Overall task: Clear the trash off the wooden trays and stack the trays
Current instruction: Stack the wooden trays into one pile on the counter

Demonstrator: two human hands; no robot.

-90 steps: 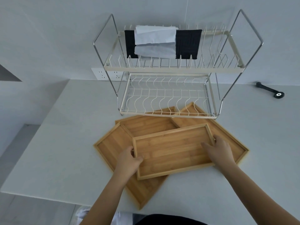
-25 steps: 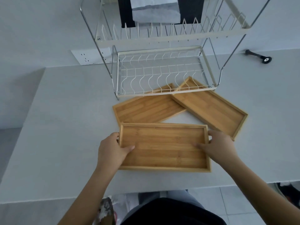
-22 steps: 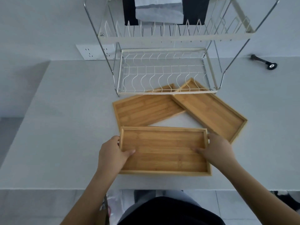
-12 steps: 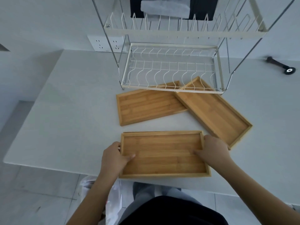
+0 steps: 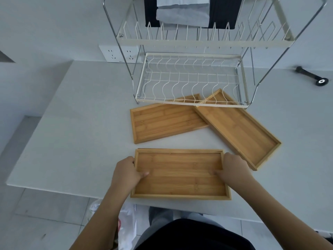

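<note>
Three empty bamboo trays lie on the white counter. The near tray (image 5: 180, 175) sits at the counter's front edge. My left hand (image 5: 126, 175) grips its left rim, thumb inside. My right hand (image 5: 234, 170) grips its right rim the same way. A dark edge shows just behind this tray's far rim; I cannot tell what it is. A second tray (image 5: 167, 120) lies behind it, partly under the rack. A third tray (image 5: 239, 129) lies angled to the right, its far corner under the rack. No trash is visible on any tray.
A two-tier wire dish rack (image 5: 191, 82) stands at the back with dark and white cloths (image 5: 189, 13) on its upper tier. A black tool (image 5: 310, 78) lies far right. A wall socket (image 5: 117, 53) is behind. A plastic bag (image 5: 124, 224) sits on the floor below the counter edge.
Both hands lifted the top tray off the pile and brought it toward me to the counter's front edge. In the last second it has barely shifted; mostly the camera moved.
</note>
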